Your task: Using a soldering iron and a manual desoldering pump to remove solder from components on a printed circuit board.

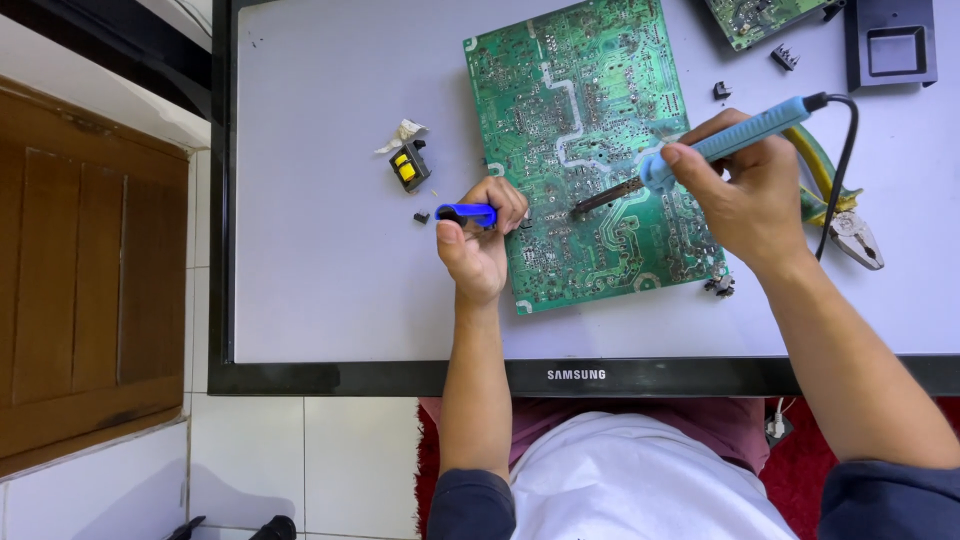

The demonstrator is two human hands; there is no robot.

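A large green circuit board (585,110) lies solder-side up on a pale flat panel with a black frame (330,378). My right hand (745,195) grips a light-blue soldering iron (735,138); its dark tip touches the board near its middle. My left hand (480,240) holds a small dark-blue tool (468,213) at the board's left edge. A black cord runs from the iron's rear end down past my right wrist.
Pliers with yellow-green handles (848,228) lie right of my right hand. A small yellow-and-black component (409,166) and a scrap of paper sit left of the board. A second green board (760,18) and a black box (890,45) are at the top right.
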